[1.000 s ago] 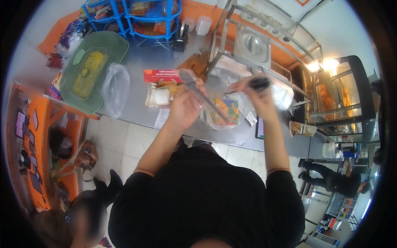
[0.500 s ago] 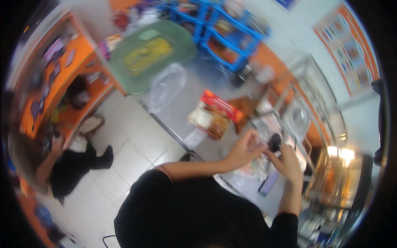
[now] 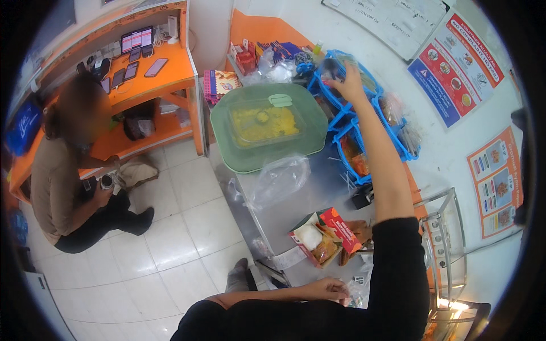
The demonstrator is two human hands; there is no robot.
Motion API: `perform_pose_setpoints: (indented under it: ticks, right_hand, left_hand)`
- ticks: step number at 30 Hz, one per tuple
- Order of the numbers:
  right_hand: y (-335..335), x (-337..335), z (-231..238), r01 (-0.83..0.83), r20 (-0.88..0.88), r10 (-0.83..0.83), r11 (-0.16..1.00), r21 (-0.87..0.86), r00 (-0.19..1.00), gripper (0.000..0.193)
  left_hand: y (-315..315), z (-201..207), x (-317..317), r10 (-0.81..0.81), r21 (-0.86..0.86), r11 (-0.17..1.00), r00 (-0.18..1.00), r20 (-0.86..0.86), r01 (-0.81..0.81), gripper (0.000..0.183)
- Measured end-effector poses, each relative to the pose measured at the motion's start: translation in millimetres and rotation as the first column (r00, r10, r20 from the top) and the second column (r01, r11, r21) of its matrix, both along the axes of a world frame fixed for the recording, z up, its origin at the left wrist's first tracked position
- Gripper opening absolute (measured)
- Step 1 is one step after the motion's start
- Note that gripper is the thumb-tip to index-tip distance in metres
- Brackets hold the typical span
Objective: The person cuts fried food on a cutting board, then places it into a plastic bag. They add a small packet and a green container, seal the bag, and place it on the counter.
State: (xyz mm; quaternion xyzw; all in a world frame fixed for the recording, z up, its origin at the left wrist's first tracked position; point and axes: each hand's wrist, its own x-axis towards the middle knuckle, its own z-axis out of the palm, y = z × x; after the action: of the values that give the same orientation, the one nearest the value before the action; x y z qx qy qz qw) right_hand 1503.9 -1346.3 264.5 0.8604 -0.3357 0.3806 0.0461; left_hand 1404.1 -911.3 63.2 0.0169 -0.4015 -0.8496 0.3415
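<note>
My right hand (image 3: 350, 85) is stretched far forward over a blue plastic basket (image 3: 371, 73) by the wall. Its thumb and fingers are apart around the basket's dark contents, which I cannot make out. Close to my body, my left hand (image 3: 331, 290) has its fingers curled on a clear plastic bag (image 3: 357, 294), partly hidden by my right sleeve. Ahead of that hand, an open red food box (image 3: 340, 226) holds white rice (image 3: 309, 236) and a browned piece of food (image 3: 325, 248).
A green lidded tub (image 3: 227, 136) with yellow food stands on the metal table (image 3: 284, 227), a loose plastic bag (image 3: 281, 179) beside it. A lit glass display case (image 3: 449, 307) is at right. A person (image 3: 71, 182) crouches at left beside an orange desk (image 3: 153, 85).
My right hand has left my left hand and reached forward to the blue basket. My left hand stays low by the plastic bag. The view has turned right and the blur has gone.
</note>
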Motion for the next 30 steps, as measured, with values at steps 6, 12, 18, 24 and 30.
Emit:
perform_pose_setpoints:
  ticks: [6, 12, 18, 24, 30]
  right_hand:
    - [135.3, -99.8, 52.4, -0.166, -0.035, 0.301, 0.614, 0.771, 0.953, 0.031]
    - [383.8, -290.0, 38.1, 0.345, -0.462, 0.31, 0.363, 0.865, 0.831, 0.034]
    - [522.3, -402.0, 6.4, 0.77, -0.958, 0.141, 0.571, 0.286, 0.251, 0.038]
    - [610.6, -433.3, -5.9, 0.592, -0.328, -0.5, 0.738, 0.322, 0.802, 0.08]
    - [561.6, -404.5, -176.6, 0.427, 0.04, -0.626, 0.576, 0.696, 0.779, 0.098]
  left_hand:
    - [-3.8, 20.5, 7.7, -0.002, -0.031, 0.999, 0.99, 0.141, 0.006, 0.031]
    - [-31.3, 49.4, -9.0, 0.113, 0.036, 0.993, 0.991, -0.069, -0.11, 0.04]
    - [-46.6, 106.4, -24.3, 0.176, -0.457, 0.889, 0.886, 0.429, 0.044, 0.048]
    - [-27.3, 88.4, -17.7, 0.636, -0.909, 0.414, 0.729, 0.254, -0.045, 0.086]
    - [-21.8, -9.4, -99.1, 0.507, -0.764, 0.626, 0.663, 0.551, 0.156, 0.064]
